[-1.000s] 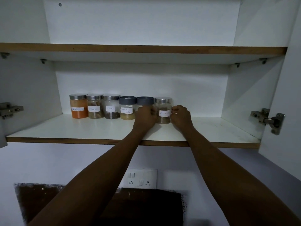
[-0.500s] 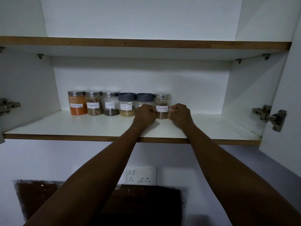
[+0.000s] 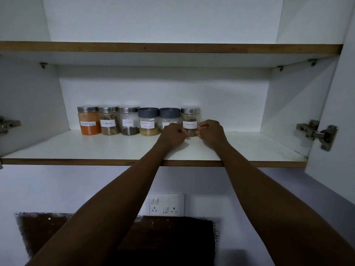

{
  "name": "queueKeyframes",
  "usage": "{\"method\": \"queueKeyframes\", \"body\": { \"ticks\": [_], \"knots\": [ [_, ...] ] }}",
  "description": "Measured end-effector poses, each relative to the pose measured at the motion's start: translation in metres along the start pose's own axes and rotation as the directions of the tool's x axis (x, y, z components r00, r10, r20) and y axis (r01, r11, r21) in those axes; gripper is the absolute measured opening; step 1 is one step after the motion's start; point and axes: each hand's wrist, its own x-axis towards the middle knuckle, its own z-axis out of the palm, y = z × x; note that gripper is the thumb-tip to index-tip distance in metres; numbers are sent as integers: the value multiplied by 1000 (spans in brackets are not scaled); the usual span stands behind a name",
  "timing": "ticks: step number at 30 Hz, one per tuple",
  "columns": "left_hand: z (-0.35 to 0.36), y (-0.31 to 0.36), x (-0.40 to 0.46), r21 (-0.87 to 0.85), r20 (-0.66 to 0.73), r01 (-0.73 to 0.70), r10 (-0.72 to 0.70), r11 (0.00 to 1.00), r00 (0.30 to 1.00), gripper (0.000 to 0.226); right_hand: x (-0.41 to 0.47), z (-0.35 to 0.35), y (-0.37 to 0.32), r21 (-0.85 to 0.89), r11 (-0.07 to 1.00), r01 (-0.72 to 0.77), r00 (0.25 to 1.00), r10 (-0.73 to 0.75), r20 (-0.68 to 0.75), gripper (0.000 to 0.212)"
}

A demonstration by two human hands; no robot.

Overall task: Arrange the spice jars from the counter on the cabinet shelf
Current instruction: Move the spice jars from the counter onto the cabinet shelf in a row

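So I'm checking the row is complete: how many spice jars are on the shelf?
6, in one row at the back of the shelf: orange powder jar, Cinnamon, Cloves, Garam Masala, a grey-lidded jar partly hidden by the left hand, and Cinnamon between both hands.

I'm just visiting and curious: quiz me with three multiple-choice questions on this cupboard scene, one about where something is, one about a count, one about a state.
1. Where does the orange jar stand in the row?
A. far left
B. middle
C. far right

2. How many jars have dark grey lids?
A. none
B. two
C. four

3. What are the hands doing?
A. hanging below the shelf
B. lifting a jar high
C. both at the Cinnamon jar, which stands on the shelf

Answers: 1 A, nothing stands left of it. 2 B, the fourth and fifth jars. 3 C, the left hand and right hand flank its base.
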Motion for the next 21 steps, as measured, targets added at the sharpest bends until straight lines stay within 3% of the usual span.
{"method": "queueKeyframes", "body": {
  "ticks": [12, 19, 21],
  "knots": [
    [0, 4, 0, 5, 117, 6, -7, 1000, 993, 38, -1, 1, -1, -17, 1000, 11, 1000, -11, 14, 21],
    [-2, 3, -4, -3, 30, 1, -1, 1000, 1000, 32, -3, -1, 0, -20, 1000, -13, 1000, 13, -1, 25],
    [-4, 4, -8, 28, -7, -1, 1, 1000, 1000, 28, -9, -3, -2, -28, 999, 39, 998, -41, -45, 21]
  ]
}}
